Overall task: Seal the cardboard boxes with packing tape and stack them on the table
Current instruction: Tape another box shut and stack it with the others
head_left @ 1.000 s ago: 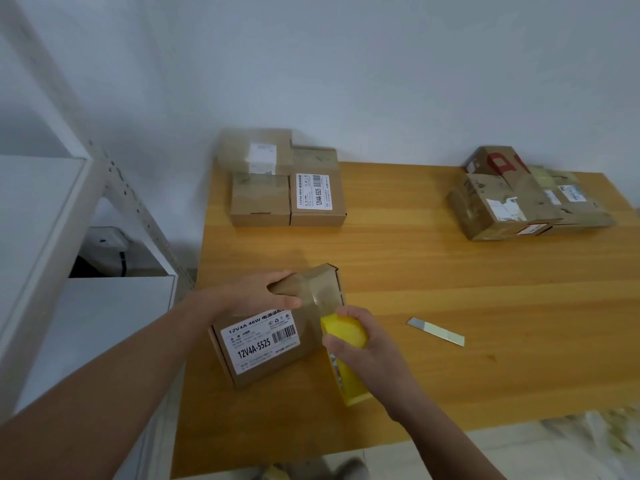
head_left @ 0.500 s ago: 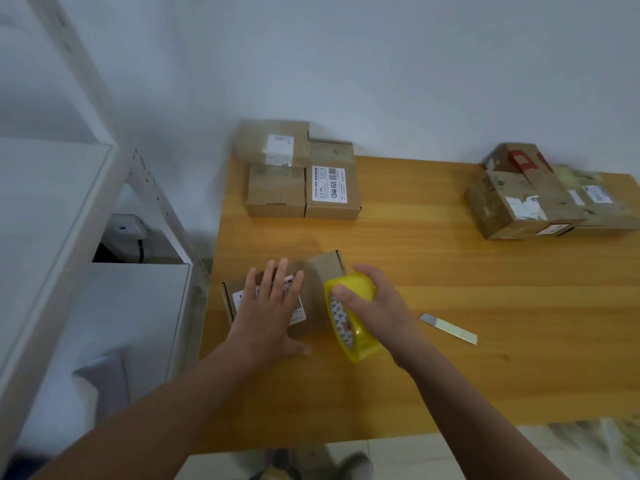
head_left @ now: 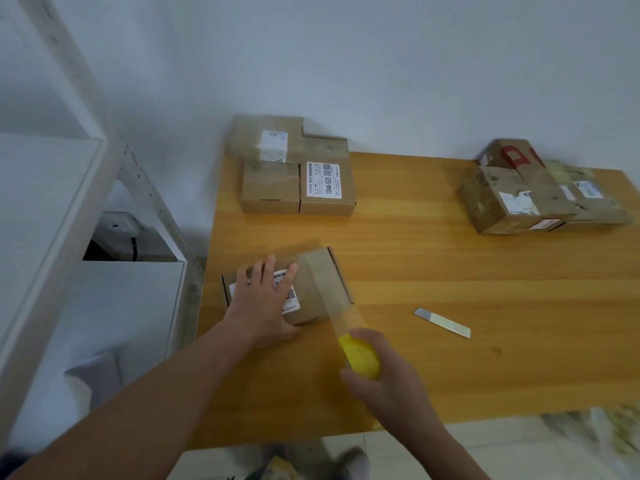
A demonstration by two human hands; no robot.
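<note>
While the box [head_left: 322, 271] is pressed onto the table [head_left: 450, 258] by the left hand [head_left: 263, 303], fingers laid straight and spread over its label, the yellow roll [head_left: 360, 355] is gripped in the right hand [head_left: 388, 382], fingers curled round it. A clear strip [head_left: 341, 315] is stretched from the roll up over the box's right end. A blade [head_left: 441, 323] is seen lying to the right, apart. A stack [head_left: 298, 168] is set at the far left corner, a pile [head_left: 540, 192] at the far right.
</note>
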